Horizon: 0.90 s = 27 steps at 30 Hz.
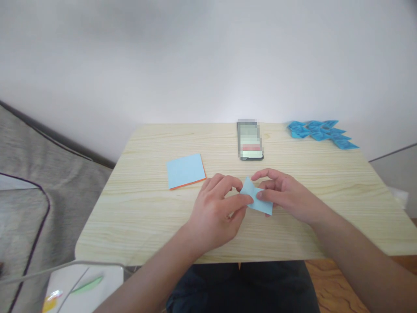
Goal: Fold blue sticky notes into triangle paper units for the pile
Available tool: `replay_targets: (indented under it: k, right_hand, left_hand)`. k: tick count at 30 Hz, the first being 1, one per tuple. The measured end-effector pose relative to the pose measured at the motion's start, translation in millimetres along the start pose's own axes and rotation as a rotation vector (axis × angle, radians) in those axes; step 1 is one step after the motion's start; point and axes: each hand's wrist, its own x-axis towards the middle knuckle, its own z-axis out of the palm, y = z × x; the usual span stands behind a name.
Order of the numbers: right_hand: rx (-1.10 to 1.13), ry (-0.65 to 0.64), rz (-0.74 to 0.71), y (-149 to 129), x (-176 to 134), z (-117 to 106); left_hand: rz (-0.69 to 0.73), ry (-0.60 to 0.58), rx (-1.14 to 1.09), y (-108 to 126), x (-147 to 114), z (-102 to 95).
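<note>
A small piece of light blue paper (263, 207), partly folded with one corner pointing up, is held between my two hands over the front half of the table. My left hand (216, 208) pinches its left edge between thumb and fingers. On the right side, my right hand (283, 191) grips the paper with the thumb on top and fingers behind it. Left of my hands lies a stack of square paper (185, 171), light blue on top with an orange edge showing below.
A phone (250, 140) with a blurred screen lies behind my hands. Several folded blue paper pieces (321, 131) sit grouped at the back right of the wooden table (137, 217). A white wall (202, 65) rises behind it. Grey fabric (61, 174) is on the left.
</note>
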Motion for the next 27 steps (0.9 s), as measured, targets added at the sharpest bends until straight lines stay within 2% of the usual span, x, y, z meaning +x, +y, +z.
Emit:
replay_targets:
  k: [2, 4, 6, 7, 8, 10, 14, 19, 23, 27]
  right_hand:
    - [-0.069, 0.013, -0.003, 4.6, -7.1, 1.0]
    - [-0.248, 0.121, -0.073, 9.1, -17.5, 1.3]
    - [-0.539, 0.313, -0.238, 14.0, -30.1, 1.6]
    - [-0.702, 0.365, -0.339, 16.9, -36.3, 2.0]
    - [-0.841, 0.353, -0.458, 20.0, -41.7, 2.4]
    - [-0.992, 0.281, -0.6, 27.5, -49.2, 3.6]
    - [-1.061, 0.192, -0.768, 44.3, -50.2, 5.2]
    - [-1.088, 0.154, -0.793, 54.4, -49.1, 7.3]
    - [-1.082, 0.142, -0.749, 51.5, -53.4, 10.7]
    - [-1.049, 0.189, -0.662, 47.6, -53.4, 15.4]
  left_hand:
    - [-0.021, 0.002, 0.007, 1.7, -7.2, 3.3]
    - [-0.062, -0.003, 0.011, 3.3, -13.8, 6.8]
    - [-0.108, -0.014, 0.022, 4.7, -19.8, 10.4]
    - [-0.131, -0.022, 0.026, 5.2, -22.4, 12.3]
    - [-0.155, -0.031, 0.028, 5.5, -24.8, 14.0]
    - [-0.2, -0.05, 0.023, 6.0, -28.5, 16.7]
    - [-0.241, -0.083, 0.051, 8.8, -35.3, 16.1]
    - [-0.17, -0.121, 0.171, 16.0, -48.1, 6.4]
    - [-0.089, -0.253, 0.186, 17.7, -54.9, 0.7]
    - [-0.086, -0.289, 0.189, 15.8, -54.5, -1.0]
